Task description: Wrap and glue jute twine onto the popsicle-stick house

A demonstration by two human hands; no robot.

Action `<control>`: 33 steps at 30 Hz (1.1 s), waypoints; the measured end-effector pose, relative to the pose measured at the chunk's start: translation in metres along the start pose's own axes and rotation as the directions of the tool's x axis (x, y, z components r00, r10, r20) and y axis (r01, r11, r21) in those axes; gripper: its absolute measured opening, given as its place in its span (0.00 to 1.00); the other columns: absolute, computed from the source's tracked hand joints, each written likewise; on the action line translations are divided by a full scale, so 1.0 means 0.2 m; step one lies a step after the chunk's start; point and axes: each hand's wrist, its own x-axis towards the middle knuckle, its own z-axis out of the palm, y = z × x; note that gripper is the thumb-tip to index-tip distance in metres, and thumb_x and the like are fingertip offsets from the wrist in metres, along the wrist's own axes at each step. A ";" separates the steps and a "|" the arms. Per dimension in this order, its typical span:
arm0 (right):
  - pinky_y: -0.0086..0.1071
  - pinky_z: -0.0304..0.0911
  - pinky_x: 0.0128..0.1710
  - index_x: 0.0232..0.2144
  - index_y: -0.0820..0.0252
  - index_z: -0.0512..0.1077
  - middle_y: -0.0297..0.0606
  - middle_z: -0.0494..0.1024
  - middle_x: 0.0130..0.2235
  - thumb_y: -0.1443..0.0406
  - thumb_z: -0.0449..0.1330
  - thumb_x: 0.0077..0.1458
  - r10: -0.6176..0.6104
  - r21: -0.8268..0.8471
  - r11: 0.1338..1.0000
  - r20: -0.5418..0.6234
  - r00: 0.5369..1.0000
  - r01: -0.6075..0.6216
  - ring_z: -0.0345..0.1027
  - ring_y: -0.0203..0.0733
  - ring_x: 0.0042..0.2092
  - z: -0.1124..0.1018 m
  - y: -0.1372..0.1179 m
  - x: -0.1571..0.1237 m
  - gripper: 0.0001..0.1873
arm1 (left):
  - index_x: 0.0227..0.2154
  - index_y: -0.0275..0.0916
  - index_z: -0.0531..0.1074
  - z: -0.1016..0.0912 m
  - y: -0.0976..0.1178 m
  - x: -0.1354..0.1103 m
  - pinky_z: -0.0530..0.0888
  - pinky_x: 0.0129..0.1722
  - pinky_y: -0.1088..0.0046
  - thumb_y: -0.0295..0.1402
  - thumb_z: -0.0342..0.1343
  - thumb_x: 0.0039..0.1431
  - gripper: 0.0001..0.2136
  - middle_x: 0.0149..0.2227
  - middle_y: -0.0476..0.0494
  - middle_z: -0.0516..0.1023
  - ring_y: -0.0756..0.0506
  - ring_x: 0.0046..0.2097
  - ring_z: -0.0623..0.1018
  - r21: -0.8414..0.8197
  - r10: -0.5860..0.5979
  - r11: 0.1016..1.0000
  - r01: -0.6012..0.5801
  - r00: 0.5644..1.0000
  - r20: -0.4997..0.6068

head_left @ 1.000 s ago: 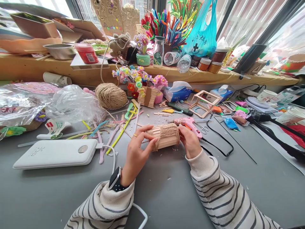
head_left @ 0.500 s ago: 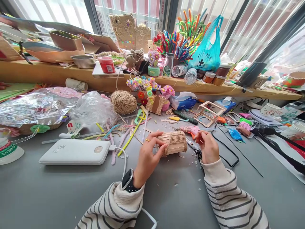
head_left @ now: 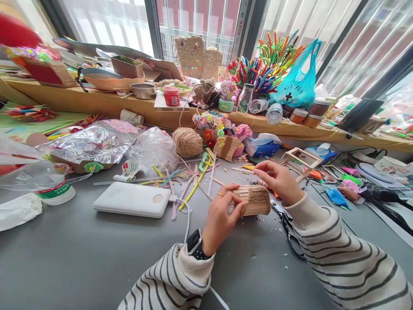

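A small barrel-shaped piece of wooden sticks wrapped with twine (head_left: 258,196) lies on its side on the grey table. My left hand (head_left: 224,211) grips its left end between thumb and fingers. My right hand (head_left: 280,181) is above its right end, with thumb and fingertips close together; anything between them is too small to make out. Twine runs from a twine ball (head_left: 188,142) down towards my left hand. Black-handled scissors (head_left: 288,226) lie beneath my right wrist, partly hidden by the sleeve.
A white power bank (head_left: 132,199) with a cable lies to the left, near scattered pipe cleaners (head_left: 196,185). A wooden stick frame (head_left: 300,161) stands behind my right hand. A blue tissue pack (head_left: 266,146) sits farther back. The ledge (head_left: 155,107) holds jars and a blue bag (head_left: 298,86).
My right hand has moved from beside the wrapped barrel to above its right end, uncovering more of the scissors. My left hand keeps its grip. The camera view has shifted left.
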 end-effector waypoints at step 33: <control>0.30 0.58 0.33 0.34 0.59 0.74 0.40 0.79 0.33 0.64 0.52 0.53 0.330 -0.708 0.646 0.595 0.733 0.284 0.70 0.43 0.36 -0.21 0.13 0.07 0.12 | 0.25 0.39 0.67 -0.02 -0.02 -0.03 0.71 0.49 0.63 0.29 0.52 0.56 0.05 0.44 0.39 0.73 0.42 0.51 0.73 0.069 0.103 0.992 -0.107 0.993 0.055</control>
